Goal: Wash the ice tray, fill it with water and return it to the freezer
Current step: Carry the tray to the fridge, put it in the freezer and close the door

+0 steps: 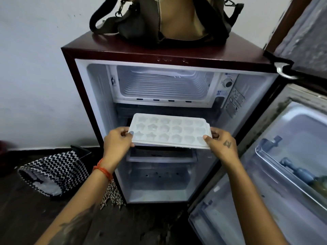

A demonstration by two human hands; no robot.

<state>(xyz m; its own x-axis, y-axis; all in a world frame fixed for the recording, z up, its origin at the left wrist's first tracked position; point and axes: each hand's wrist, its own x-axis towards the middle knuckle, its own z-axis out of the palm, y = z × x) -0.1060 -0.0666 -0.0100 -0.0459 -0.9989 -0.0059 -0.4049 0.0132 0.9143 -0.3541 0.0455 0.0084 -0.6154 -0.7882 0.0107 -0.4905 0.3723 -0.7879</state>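
A white ice tray point(169, 131) with star-shaped and round cells is held level in front of the open fridge. My left hand point(117, 139) grips its left end, thumb on top. My right hand point(220, 143) grips its right end the same way. The tray hangs in the air just below the freezer compartment point(164, 84), which stands open at the top of the maroon fridge point(159, 53) and holds nothing that I can see. Whether the cells hold water I cannot tell.
The fridge door point(283, 156) is swung open to the right, with items on its shelf. A brown bag point(168, 18) sits on top of the fridge. A black-and-white zigzag bag point(53, 172) lies on the dark floor at the left. A white wall is behind.
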